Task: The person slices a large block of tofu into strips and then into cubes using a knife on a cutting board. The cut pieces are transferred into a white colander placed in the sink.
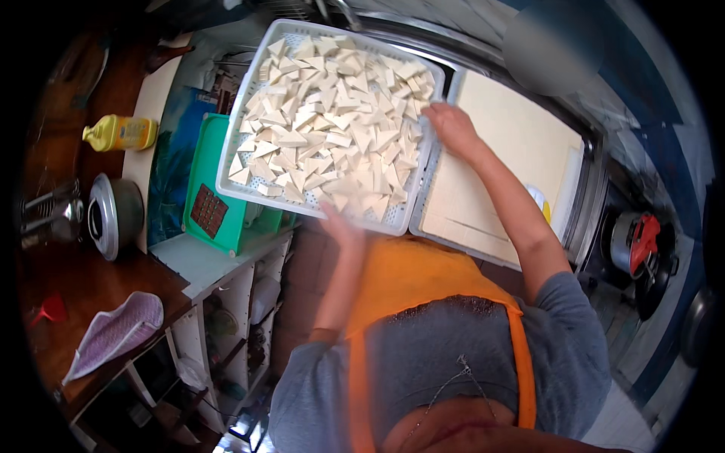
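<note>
A white perforated plastic tray (pixel 226 164) full of pale, mostly triangular pieces (pixel 334 122) is before me, tilted in the view. My left hand (pixel 344 226), slightly blurred, is at its near edge, with some fingers hidden by the rim. At the tray's right edge, my right hand (pixel 450 127) has its fingers curled over the rim. Right of this tray lies a second tray (pixel 417 212) holding a large pale slab (pixel 504 141) with cut lines near its lower part. A white and yellow object (pixel 538 201) is partly hidden behind my right forearm.
A green plastic tray (pixel 235 238) with a brown woven mat (pixel 209 210) stands left on a shelf unit. Further left, a wooden counter holds a yellow bottle (pixel 122 133), a lidded metal pot (pixel 116 215) and a purple cloth (pixel 122 334). Another pot (pixel 622 243) is at right.
</note>
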